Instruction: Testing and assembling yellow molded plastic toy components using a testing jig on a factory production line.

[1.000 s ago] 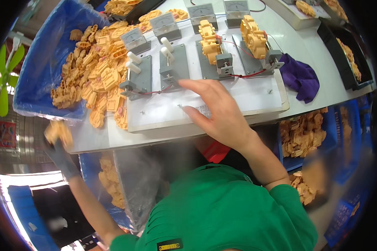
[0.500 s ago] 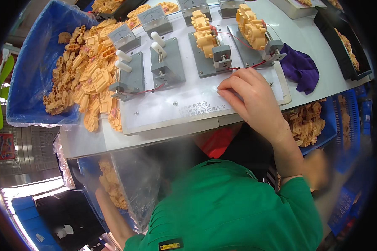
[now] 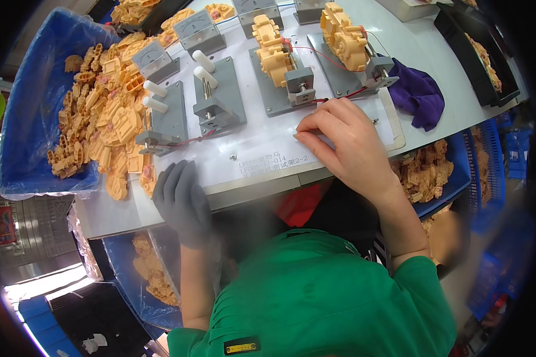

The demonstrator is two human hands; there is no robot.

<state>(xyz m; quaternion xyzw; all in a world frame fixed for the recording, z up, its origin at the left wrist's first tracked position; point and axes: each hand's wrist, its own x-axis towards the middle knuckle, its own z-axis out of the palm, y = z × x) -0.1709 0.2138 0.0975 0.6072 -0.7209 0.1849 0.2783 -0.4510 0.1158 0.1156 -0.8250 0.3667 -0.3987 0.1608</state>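
Note:
My right hand [image 3: 354, 146], bare, rests on the front of the white test board [image 3: 292, 143], thumb and fingertips drawn together with nothing visible in them. Just beyond it, two yellow plastic gearbox housings [image 3: 272, 50] [image 3: 344, 38] sit on grey fixtures [image 3: 280, 98], with thin red wires attached. My left hand [image 3: 181, 199], in a grey glove, is over the table's front edge with its fingers stretched out and no object visible in it. Nearest to it are a grey fixture with white pegs [image 3: 171, 119] and loose yellow parts [image 3: 118, 181].
A blue plastic-lined bin [image 3: 33, 119] at the left spills yellow parts onto the table. Analog meters [image 3: 198, 30] stand behind the fixtures. A purple cloth [image 3: 420, 98] and a black tray [image 3: 467, 53] are at the right. Blue bins of parts [image 3: 458, 178] stand below the table edge.
My gloved left hand has come up from below the table to its front edge. My right hand stays by the fixtures in nearly the same pose. The view has shifted slightly.

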